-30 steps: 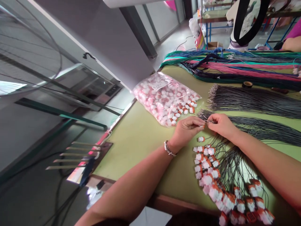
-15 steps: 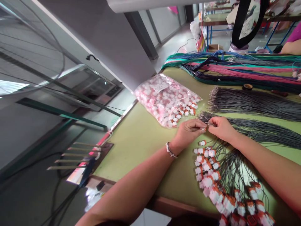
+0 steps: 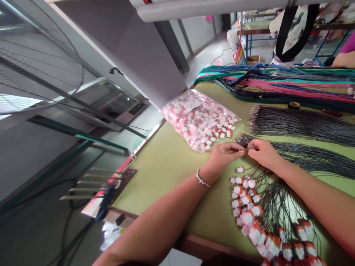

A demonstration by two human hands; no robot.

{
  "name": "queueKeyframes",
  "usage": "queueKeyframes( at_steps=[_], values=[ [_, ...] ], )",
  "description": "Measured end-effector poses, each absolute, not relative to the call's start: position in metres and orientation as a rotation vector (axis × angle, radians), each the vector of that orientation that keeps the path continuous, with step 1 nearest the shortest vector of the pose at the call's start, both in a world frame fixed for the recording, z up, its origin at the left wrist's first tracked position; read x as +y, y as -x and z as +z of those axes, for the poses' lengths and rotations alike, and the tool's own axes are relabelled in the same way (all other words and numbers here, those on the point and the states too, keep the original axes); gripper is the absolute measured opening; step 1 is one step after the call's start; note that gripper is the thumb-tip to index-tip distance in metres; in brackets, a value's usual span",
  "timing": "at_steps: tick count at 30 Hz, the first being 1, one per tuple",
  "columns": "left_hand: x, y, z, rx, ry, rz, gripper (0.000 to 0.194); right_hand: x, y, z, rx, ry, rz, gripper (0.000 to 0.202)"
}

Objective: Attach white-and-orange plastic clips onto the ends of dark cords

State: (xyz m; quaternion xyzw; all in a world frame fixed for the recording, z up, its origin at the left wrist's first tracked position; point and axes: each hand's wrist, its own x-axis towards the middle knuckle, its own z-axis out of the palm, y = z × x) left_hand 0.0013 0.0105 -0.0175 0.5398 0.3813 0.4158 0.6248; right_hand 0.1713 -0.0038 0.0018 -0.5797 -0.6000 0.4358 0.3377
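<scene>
My left hand pinches a small white-and-orange connector between thumb and fingertips. Just right of it, my right hand is closed with its fingertips by the metal-tipped ends of a black wire bundle; it seems to grip a thin wire end, mostly hidden by the fingers. Below both hands, a curved row of wired connectors lies on the green table, their black leads running up under my right forearm. Beyond my left hand rests a clear plastic bag full of such connectors, several loose at its mouth.
A second black wire bundle lies behind the first, with a roll of tape near it. Coloured wire bundles stretch across the back. A rack with metal prongs is fixed at the left table edge. A person's arm shows far right.
The whole view has shifted slightly, so everything sits a little lower and further right. My hands keep nearly the same pose, their fingertips a touch further apart.
</scene>
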Motion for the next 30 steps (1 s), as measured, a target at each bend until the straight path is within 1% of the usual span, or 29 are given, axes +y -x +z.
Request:
queueKeyframes(
  at_steps=[9, 14, 21, 25, 30],
  values=[
    [0.0118, -0.0023, -0.0201, 0.847, -1.26, 1.068, 0.016, -0.0037, -0.1727, 0.0044, -1.504, 1.52, 1.202, 0.012],
    [0.0116, -0.0029, -0.0196, 0.854, -1.318, 1.072, 0.015, -0.0035, -0.1729, 0.0019, -1.48, 1.509, 1.197, 0.014],
    [0.0102, -0.003, -0.0186, 0.898, -1.181, 1.043, 0.017, -0.0058, -0.1738, 0.0061, -1.443, 1.473, 1.264, 0.014],
    [0.0106, -0.0032, -0.0198, 0.895, -1.2, 1.048, 0.017, -0.005, -0.1732, 0.0051, -1.467, 1.472, 1.199, 0.012],
    [0.0077, -0.0063, -0.0187, 0.915, -1.37, 1.098, 0.012, -0.0031, -0.1724, 0.0015, -1.503, 1.493, 1.095, 0.012]
  ],
)
